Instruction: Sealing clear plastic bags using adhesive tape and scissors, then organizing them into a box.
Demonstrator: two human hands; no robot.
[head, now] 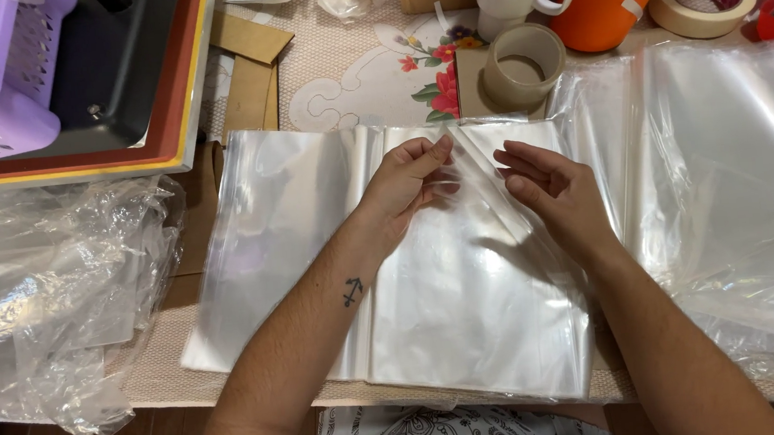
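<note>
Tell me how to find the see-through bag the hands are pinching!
Start at the orange cup at the table's far edge, then come down past the tape roll. The clear bag lies flat there, with the left hand and right hand pinching its top; the other plastic lies untouched.

Table [337, 73] under floral cloth — clear plastic bags [470, 313], tape rolls [523, 66], orange cup [607, 12].

Bright, even overhead light; glare on the clear plastic bags [469, 304], sharp focus throughout.
</note>
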